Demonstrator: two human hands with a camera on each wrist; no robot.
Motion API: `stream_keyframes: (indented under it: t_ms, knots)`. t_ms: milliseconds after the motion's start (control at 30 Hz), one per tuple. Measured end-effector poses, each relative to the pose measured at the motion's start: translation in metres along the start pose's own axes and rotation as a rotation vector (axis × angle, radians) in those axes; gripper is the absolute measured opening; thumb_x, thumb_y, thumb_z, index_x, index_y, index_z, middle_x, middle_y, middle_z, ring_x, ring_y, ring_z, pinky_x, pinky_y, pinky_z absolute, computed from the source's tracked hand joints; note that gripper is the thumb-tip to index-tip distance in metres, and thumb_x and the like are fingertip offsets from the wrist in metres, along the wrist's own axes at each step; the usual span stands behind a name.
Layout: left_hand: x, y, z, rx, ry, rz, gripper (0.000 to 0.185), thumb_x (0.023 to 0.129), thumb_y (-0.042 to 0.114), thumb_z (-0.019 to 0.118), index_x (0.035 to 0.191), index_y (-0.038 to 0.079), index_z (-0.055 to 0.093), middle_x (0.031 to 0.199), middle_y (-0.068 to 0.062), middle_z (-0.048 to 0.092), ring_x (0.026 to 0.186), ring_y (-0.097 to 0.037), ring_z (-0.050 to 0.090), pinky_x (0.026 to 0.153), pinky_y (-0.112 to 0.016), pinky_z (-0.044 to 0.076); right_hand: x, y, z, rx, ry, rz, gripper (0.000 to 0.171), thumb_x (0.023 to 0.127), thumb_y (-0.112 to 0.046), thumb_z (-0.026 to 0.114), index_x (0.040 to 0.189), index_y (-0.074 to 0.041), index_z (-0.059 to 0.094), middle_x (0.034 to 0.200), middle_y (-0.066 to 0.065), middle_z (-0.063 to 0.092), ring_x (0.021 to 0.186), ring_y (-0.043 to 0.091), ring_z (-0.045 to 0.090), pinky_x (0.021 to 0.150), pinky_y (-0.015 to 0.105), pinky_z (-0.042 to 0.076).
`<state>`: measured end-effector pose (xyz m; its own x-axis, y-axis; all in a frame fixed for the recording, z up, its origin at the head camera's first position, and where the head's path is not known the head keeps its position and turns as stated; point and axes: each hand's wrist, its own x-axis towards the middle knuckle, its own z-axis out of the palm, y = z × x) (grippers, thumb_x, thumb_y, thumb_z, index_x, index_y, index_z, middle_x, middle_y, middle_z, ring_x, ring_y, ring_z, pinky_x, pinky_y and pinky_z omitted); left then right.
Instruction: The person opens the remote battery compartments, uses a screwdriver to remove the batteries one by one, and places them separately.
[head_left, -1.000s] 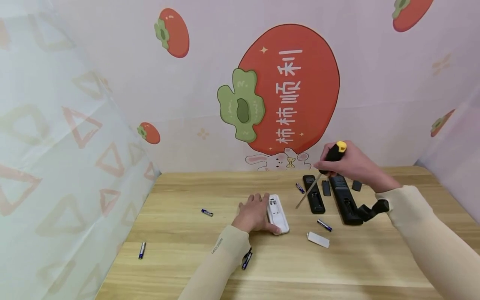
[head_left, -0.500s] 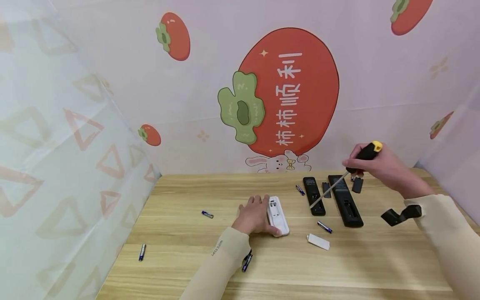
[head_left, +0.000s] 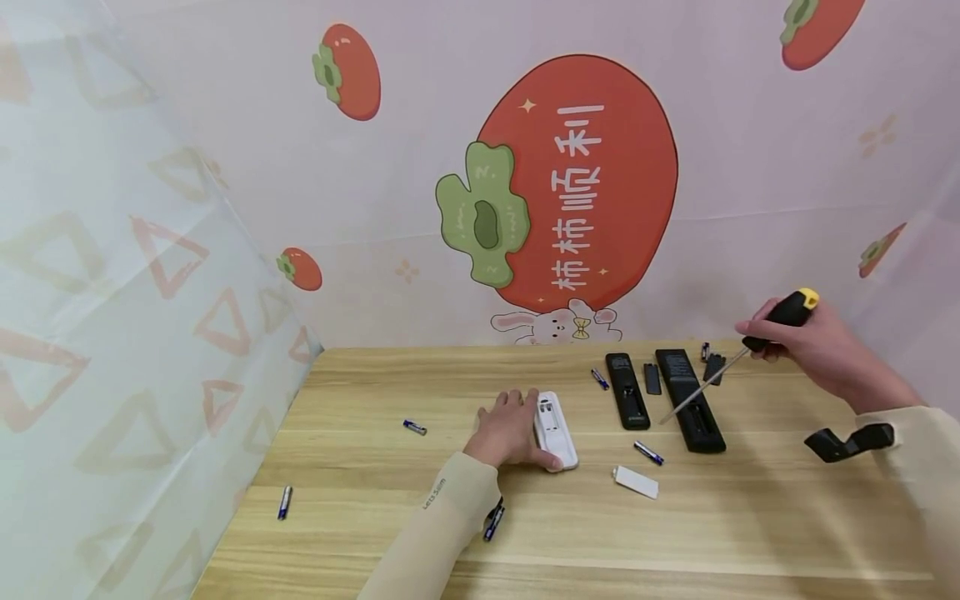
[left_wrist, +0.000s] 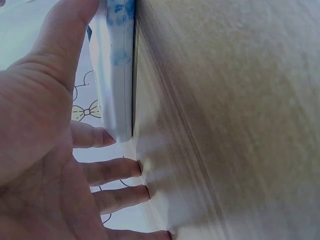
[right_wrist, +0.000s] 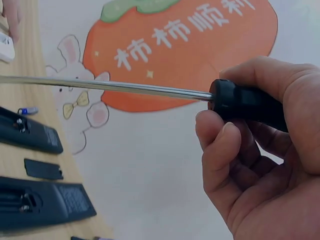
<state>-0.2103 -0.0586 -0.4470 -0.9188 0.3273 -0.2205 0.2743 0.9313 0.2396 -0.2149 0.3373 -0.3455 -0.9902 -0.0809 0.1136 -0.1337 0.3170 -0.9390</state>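
Note:
My left hand (head_left: pixel 510 433) holds a white remote control (head_left: pixel 553 429) on the table, thumb at its near end and index finger at its far end. The remote's back faces up with its battery bay uncovered. In the left wrist view the other fingertips (left_wrist: pixel 134 167) rest on the wood beside it. My right hand (head_left: pixel 813 350) grips a screwdriver (head_left: pixel 783 319) by its black and yellow handle, raised above the table's right side. Its shaft slants down left, over a large black remote (head_left: pixel 690 400). A smaller black remote (head_left: pixel 627 392) lies left of that one.
A white battery cover (head_left: pixel 636 482) and a battery (head_left: pixel 648 452) lie right of the white remote. Dark battery covers (head_left: pixel 652 379) lie by the black remotes. Several more batteries (head_left: pixel 414 427) are scattered about the wooden table (head_left: pixel 360 483). A printed cloth backdrop (head_left: pixel 390 275) stands behind.
My right hand has moved right with the screwdriver, from above the smaller black remote to past the large one. The left hand and white remote stay in place.

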Motion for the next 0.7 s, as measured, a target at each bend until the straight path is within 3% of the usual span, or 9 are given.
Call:
stream_keyframes:
  t_ms: [233,400,700]
  knots:
    - [0.000,0.000,0.001,-0.016,-0.006,-0.009,0.120,0.065,0.064,0.088,0.159,0.012,0.034,0.155,-0.016,0.039,0.143,-0.035,0.036,0.110,-0.065,0.032,-0.004,0.023,-0.019,0.372,-0.013,0.090,0.013,0.102,-0.006,0.060,0.094,-0.003,0.069,0.085,0.006,0.065,0.069,0.015,0.065,0.060,0.026,0.054]
    - [-0.001,0.000,0.002,-0.022,-0.009,-0.012,0.120,0.065,0.063,0.088,0.159,0.012,0.033,0.156,-0.016,0.038,0.145,-0.035,0.034,0.111,-0.065,0.032,-0.004,0.034,-0.030,0.553,0.016,0.160,0.018,0.104,-0.010,0.058,0.092,-0.005,0.070,0.082,0.006,0.068,0.070,0.015,0.068,0.062,0.024,0.055]
    - [-0.002,0.000,0.001,-0.029,-0.003,-0.010,0.119,0.065,0.061,0.090,0.158,0.011,0.035,0.155,-0.017,0.039,0.144,-0.035,0.035,0.111,-0.065,0.032,-0.004,0.051,-0.046,0.616,0.054,0.211,0.019,0.104,-0.016,0.058,0.094,-0.008,0.071,0.082,0.008,0.069,0.070,0.016,0.067,0.062,0.024,0.055]
